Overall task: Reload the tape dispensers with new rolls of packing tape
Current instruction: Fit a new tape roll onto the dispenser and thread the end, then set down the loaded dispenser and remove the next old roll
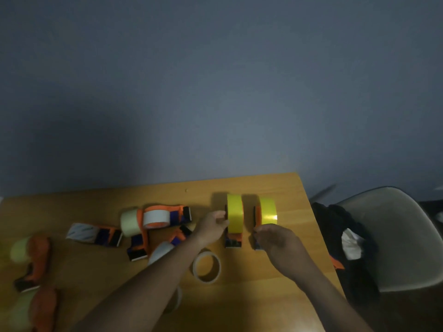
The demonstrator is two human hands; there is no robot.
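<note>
Two orange tape dispensers loaded with yellow rolls stand side by side on the wooden table (pixel 263 295). My left hand (pixel 212 227) holds the left yellow dispenser (pixel 235 216) by its left side, fingers against the frame. My right hand (pixel 275 238) grips the lower front end of the right yellow dispenser (pixel 267 212), fingers curled over its handle and hiding it. A nearly spent pale tape ring (pixel 206 267) lies flat on the table between my forearms.
Several orange dispensers with pale or white rolls (pixel 155 218) lie scattered over the left half of the table, some blurred at the left edge (pixel 36 257). A pale chair (pixel 395 236) with dark clothing on it stands beside the table's right edge. A grey wall stands behind.
</note>
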